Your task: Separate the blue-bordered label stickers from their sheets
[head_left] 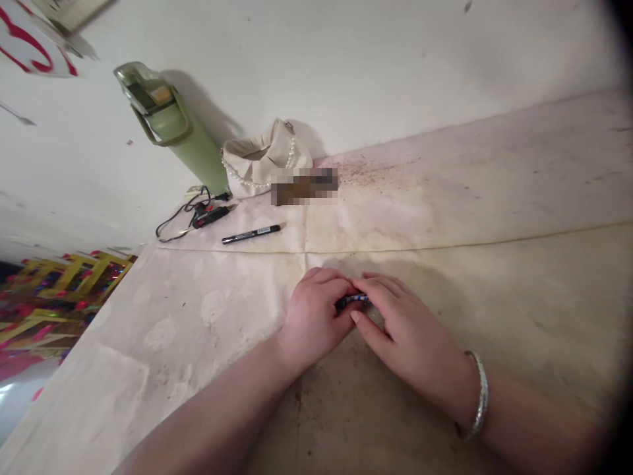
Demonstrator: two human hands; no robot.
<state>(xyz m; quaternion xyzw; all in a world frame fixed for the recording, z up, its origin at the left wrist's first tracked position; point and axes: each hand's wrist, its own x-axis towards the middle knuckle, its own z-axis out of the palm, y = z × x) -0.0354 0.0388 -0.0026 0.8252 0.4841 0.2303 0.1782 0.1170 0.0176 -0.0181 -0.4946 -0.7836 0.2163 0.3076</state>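
Note:
Near the middle of the table, my left hand (316, 313) is closed around a small dark object with a blue-and-white pattern (358, 301). My right hand (413, 333) meets it from the other side, its fingers curled over the object's right end and the thumb at its near side. Only a short strip of the object shows between the hands, so its kind cannot be made out. A silvery bangle (479, 394) circles my right wrist. Beyond the hands lies a black marker pen (251, 234).
A pale, stained cloth (212, 316) covers the table. Along the wall stand a green water bottle (198, 148) and a cream bag with pearls (267, 155), beside a blurred-out brown item (304, 187). A black corded tool (210, 216) lies left; yellow racks (74, 277) are beyond the edge.

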